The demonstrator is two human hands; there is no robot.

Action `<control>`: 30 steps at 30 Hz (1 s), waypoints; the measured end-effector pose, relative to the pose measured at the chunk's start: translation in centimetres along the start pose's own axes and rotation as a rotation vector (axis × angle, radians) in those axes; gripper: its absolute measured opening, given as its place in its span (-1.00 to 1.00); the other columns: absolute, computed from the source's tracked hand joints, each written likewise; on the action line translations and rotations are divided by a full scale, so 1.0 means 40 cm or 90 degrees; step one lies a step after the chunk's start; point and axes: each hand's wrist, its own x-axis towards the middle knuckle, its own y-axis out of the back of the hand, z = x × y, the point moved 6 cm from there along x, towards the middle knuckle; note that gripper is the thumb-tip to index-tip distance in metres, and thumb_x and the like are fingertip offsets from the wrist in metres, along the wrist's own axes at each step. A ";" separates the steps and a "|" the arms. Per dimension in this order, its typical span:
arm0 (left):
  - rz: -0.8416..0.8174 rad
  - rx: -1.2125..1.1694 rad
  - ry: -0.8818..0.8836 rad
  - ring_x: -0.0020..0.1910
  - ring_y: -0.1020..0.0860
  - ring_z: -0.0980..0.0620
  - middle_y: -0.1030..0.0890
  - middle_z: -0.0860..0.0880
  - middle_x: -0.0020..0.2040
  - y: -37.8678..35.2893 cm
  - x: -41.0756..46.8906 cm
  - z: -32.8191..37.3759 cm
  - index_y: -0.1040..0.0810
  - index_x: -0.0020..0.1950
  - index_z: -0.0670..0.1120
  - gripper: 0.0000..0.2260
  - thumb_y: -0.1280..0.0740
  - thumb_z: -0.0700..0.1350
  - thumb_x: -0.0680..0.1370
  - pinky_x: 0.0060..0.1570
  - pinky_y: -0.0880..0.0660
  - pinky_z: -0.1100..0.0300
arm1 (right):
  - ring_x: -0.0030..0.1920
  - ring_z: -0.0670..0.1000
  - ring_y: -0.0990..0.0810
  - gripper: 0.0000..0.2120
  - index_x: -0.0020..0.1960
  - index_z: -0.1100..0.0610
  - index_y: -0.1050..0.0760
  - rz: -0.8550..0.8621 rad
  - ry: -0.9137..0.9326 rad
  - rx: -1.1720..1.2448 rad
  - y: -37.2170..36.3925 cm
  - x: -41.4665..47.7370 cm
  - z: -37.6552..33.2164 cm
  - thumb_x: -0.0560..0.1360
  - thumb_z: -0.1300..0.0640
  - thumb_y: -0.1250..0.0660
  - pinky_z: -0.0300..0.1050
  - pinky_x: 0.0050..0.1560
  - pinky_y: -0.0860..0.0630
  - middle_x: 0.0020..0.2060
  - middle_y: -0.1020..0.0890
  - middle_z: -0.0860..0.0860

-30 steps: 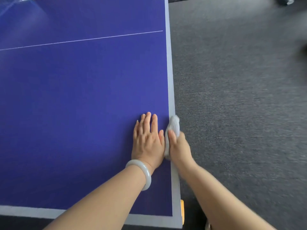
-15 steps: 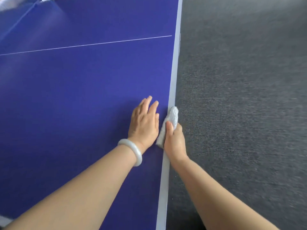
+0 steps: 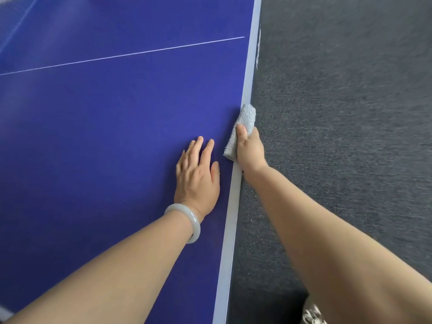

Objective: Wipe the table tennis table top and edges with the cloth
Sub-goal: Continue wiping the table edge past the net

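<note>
From your head camera, the blue table top (image 3: 105, 136) fills the nine o'clock half of the view. Its pale edge band (image 3: 233, 206) runs from the six o'clock bottom to the top, leaning toward one o'clock. Your right hand (image 3: 250, 153) sits on that band just above the centre of the view and holds the folded grey cloth (image 3: 245, 118). Your thumb (image 3: 242, 134) lies on top and presses the cloth onto the band, while the other fingers go over the table's side out of sight, so how they curl cannot be told. The cloth straddles the band: its seven o'clock end overlaps the blue surface, and its twelve o'clock end sticks out past your thumb. Your left hand (image 3: 197, 178) lies flat on the blue surface at about eight o'clock from the cloth, near it but apart. Its fingers are straight, slightly spread, pointing to twelve o'clock and holding nothing. A pale bangle (image 3: 194, 220) rings that wrist. A thin white line (image 3: 140, 52) crosses the table top from nine o'clock toward one o'clock, well beyond both hands. Dark grey carpet (image 3: 339, 113) fills the three o'clock side. At the five o'clock corner, something pale and patterned (image 3: 312, 314) pokes out beneath your right forearm, and too little of it shows to tell what it is.
</note>
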 end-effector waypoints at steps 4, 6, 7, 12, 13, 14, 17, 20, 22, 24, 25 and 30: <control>-0.011 -0.011 0.005 0.59 -0.06 -0.03 -0.14 -0.03 0.60 0.002 -0.001 0.001 -0.21 0.58 -0.01 -0.54 -0.10 -0.06 0.66 0.53 -0.05 -0.03 | 0.54 -0.06 -0.24 -0.48 0.60 0.16 -0.11 0.019 0.097 0.016 -0.003 -0.162 0.076 0.70 0.04 -0.12 -0.06 0.55 -0.14 0.54 -0.30 0.04; -0.011 -0.019 0.004 0.59 -0.06 -0.02 -0.13 -0.03 0.60 0.005 -0.002 0.002 -0.21 0.58 -0.01 -0.55 -0.09 -0.06 0.67 0.54 -0.03 -0.02 | 0.55 -0.23 -0.13 -0.43 0.63 0.06 -0.04 -0.011 0.118 0.039 -0.004 -0.313 0.148 0.68 -0.04 -0.10 -0.16 0.57 -0.06 0.57 -0.21 -0.13; -0.010 -0.022 0.004 0.59 -0.05 -0.02 -0.13 -0.03 0.60 0.007 -0.002 0.002 -0.21 0.58 -0.01 -0.55 -0.09 -0.06 0.67 0.55 -0.02 -0.02 | 0.54 -0.27 -0.12 -0.41 0.63 0.02 -0.03 -0.024 0.118 0.035 -0.003 -0.371 0.174 0.66 -0.11 -0.09 -0.19 0.56 -0.06 0.57 -0.21 -0.18; -0.013 -0.017 0.008 0.59 -0.05 -0.02 -0.12 -0.02 0.61 0.006 -0.005 -0.002 -0.19 0.58 0.00 -0.55 -0.08 -0.06 0.67 0.55 -0.02 0.00 | 0.48 -0.11 -0.32 -0.50 0.58 0.17 -0.14 -0.044 0.112 0.022 -0.001 -0.218 0.092 0.69 0.04 -0.12 -0.17 0.52 -0.19 0.49 -0.37 0.03; -0.013 -0.013 0.008 0.59 -0.05 -0.02 -0.12 -0.01 0.61 0.006 -0.005 -0.003 -0.19 0.58 0.00 -0.55 -0.09 -0.06 0.67 0.55 -0.02 0.01 | 0.44 -0.04 -0.38 -0.54 0.55 0.19 -0.19 -0.032 0.091 0.006 0.003 -0.143 0.059 0.70 0.08 -0.12 -0.14 0.49 -0.23 0.44 -0.41 0.08; -0.013 -0.009 0.007 0.59 -0.05 -0.02 -0.12 -0.01 0.61 0.006 -0.005 -0.002 -0.19 0.58 0.00 -0.54 -0.09 -0.06 0.67 0.55 -0.01 0.01 | 0.41 0.02 -0.42 -0.56 0.53 0.20 -0.23 -0.017 0.065 0.002 0.008 -0.080 0.032 0.70 0.06 -0.11 -0.09 0.46 -0.27 0.41 -0.45 0.12; -0.016 -0.010 0.006 0.59 -0.05 -0.01 -0.12 -0.02 0.61 0.007 -0.001 0.001 -0.19 0.58 0.00 -0.54 -0.09 -0.06 0.66 0.55 0.00 0.01 | 0.44 0.08 -0.40 -0.53 0.53 0.19 -0.24 0.023 0.026 0.000 -0.002 -0.034 0.030 0.71 -0.02 -0.08 -0.02 0.46 -0.28 0.42 -0.45 0.14; -0.018 -0.025 0.012 0.59 -0.04 -0.01 -0.11 -0.02 0.61 0.006 -0.002 -0.002 -0.20 0.58 0.00 -0.54 -0.09 -0.05 0.67 0.55 0.02 0.03 | 0.49 -0.13 -0.32 -0.53 0.59 0.10 -0.18 0.046 0.100 0.023 -0.005 -0.206 0.091 0.70 0.05 -0.10 -0.13 0.52 -0.19 0.49 -0.39 -0.02; -0.018 -0.022 0.003 0.59 -0.04 -0.02 -0.12 -0.03 0.61 0.006 -0.003 -0.003 -0.19 0.59 -0.01 -0.54 -0.07 -0.04 0.67 0.56 0.03 0.02 | 0.52 -0.23 -0.22 -0.49 0.61 0.03 -0.12 0.009 0.110 0.030 -0.007 -0.329 0.156 0.69 0.00 -0.09 -0.20 0.55 -0.12 0.53 -0.31 -0.12; -0.022 -0.015 -0.002 0.59 -0.05 -0.02 -0.12 -0.04 0.61 0.004 -0.003 0.000 -0.19 0.59 -0.01 -0.54 -0.07 -0.03 0.67 0.56 0.02 0.00 | 0.54 -0.20 -0.19 -0.44 0.62 0.06 -0.09 -0.012 0.087 0.012 -0.002 -0.354 0.182 0.67 -0.07 -0.07 -0.14 0.56 -0.11 0.55 -0.28 -0.08; -0.023 -0.011 0.000 0.59 -0.06 -0.03 -0.12 -0.04 0.61 0.003 -0.001 0.000 -0.19 0.58 -0.02 -0.54 -0.07 -0.03 0.67 0.56 0.00 -0.01 | 0.53 -0.16 -0.21 -0.44 0.61 0.11 -0.10 -0.019 0.083 -0.003 -0.001 -0.324 0.171 0.67 -0.06 -0.07 -0.14 0.55 -0.12 0.54 -0.29 -0.04; -0.016 0.007 -0.005 0.58 -0.12 -0.07 -0.17 -0.08 0.59 0.005 -0.002 0.002 -0.23 0.57 -0.05 -0.53 -0.04 -0.01 0.65 0.54 -0.07 -0.04 | 0.27 0.03 -0.53 -0.63 0.39 0.15 -0.36 -0.014 0.022 -0.032 0.013 -0.007 0.019 0.70 -0.04 -0.08 -0.31 0.21 -0.41 0.18 -0.56 0.01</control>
